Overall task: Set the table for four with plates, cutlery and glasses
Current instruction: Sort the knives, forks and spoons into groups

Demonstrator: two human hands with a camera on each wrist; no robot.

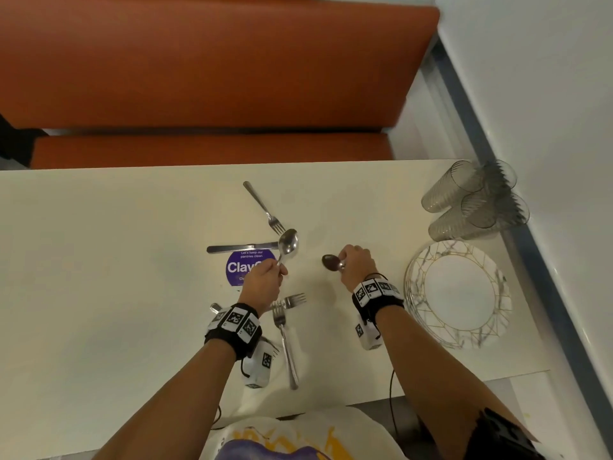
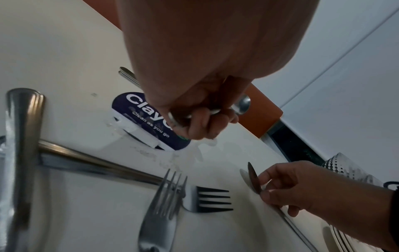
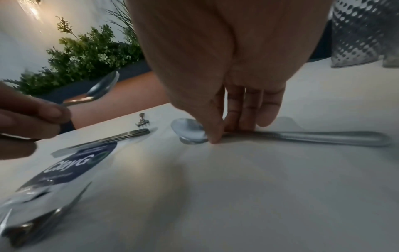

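Note:
My left hand [image 1: 265, 277] grips the handle of a steel spoon [image 1: 288, 244] and holds it above the table, bowl pointing away. My right hand [image 1: 355, 267] pinches the neck of a second spoon [image 1: 331, 262] that lies on the white table [image 1: 99, 260]; in the right wrist view its bowl [image 3: 190, 133] and handle [image 3: 323, 137] both rest flat. Two forks [image 1: 285, 327] lie crossed under my left wrist, one more fork [image 1: 263, 207] lies farther off, and a knife [image 1: 238, 249] lies beside a purple sticker [image 1: 242, 267].
A stack of marbled plates [image 1: 457, 293] sits at the right. Several clear glasses [image 1: 474, 200] lie on their sides at the far right corner by the wall. An orange bench [image 1: 212, 78] runs behind the table. Another handle [image 2: 21, 136] lies near my left wrist.

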